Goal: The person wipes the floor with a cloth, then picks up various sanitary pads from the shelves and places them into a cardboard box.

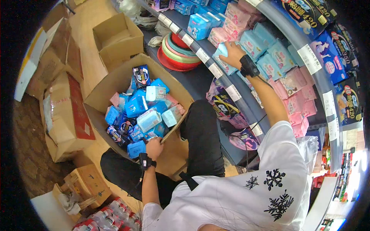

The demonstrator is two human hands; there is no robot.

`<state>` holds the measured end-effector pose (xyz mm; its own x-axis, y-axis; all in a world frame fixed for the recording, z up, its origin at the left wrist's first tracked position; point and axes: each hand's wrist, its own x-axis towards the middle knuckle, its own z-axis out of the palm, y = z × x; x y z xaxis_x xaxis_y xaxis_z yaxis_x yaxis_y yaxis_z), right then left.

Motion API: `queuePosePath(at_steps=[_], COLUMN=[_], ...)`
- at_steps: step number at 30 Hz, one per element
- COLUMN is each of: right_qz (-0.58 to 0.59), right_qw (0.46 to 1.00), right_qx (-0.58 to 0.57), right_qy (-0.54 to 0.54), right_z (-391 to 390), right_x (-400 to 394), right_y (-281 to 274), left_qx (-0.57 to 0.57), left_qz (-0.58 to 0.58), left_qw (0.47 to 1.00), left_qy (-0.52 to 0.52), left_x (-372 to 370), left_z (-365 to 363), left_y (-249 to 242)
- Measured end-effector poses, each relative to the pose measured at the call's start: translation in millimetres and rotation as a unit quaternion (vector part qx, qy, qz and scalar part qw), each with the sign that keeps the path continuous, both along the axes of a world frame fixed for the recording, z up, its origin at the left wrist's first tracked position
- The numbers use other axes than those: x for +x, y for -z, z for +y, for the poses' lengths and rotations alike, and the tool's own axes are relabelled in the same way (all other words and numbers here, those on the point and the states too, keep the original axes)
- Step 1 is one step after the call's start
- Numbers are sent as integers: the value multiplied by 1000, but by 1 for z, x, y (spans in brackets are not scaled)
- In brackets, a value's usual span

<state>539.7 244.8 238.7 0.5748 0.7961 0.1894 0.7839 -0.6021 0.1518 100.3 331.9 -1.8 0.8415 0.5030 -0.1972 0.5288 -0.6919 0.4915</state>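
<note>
My right hand (232, 56) reaches onto the shelf, its fingers around a light blue package (222, 54) at the shelf's front edge. Light blue packages (270, 65) and pink packages (296, 86) are stacked beside it. My left hand (154, 148) is closed at the near rim of an open cardboard box (98, 82), next to a blue package (136, 149). The box holds several blue, light blue, pink and dark packages, among them a bright blue one (136, 106) and a black one (142, 76).
An empty cardboard box (117, 36) stands beyond the full one. Stacked colored basins (179, 54) sit by the shelf. More cartons (63, 115) are at the left, with a small carton (88, 184) and wrapped bottles (110, 217) lower down. Price tags line the shelf edge (233, 92).
</note>
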Motion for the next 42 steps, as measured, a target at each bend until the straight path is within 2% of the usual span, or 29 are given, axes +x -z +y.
queuePosePath(at_steps=[8,13,23,26,33,38,40,42], right_qz=[32,-29,-37,-64,-49,-142,-199,-121], right_qw=[999,993,992,989,989,982,967,971], right_qx=[7,72,99,107,111,108,159,188], right_qy=[38,94,76,73,80,54,-20,-82], right_z=[-15,-12,-9,-8,-5,1,4,3], right_x=[-15,-12,13,11,5,-20,-42,-81], right_y=[0,18,28,29,26,30,41,56], left_qx=[-4,-13,-29,-35,-34,-33,-34,-26], left_qz=[-38,-32,-43,-48,-60,-56,-57,-70], left_qw=[999,999,998,998,997,997,996,996], left_qy=[3,-8,-20,-27,-21,-39,-53,-50], left_x=[-1,-1,-3,-3,-3,-7,-7,-8], left_z=[0,-1,-2,-1,-1,-4,-6,-6], left_y=[3,-3,-4,-5,7,2,2,5])
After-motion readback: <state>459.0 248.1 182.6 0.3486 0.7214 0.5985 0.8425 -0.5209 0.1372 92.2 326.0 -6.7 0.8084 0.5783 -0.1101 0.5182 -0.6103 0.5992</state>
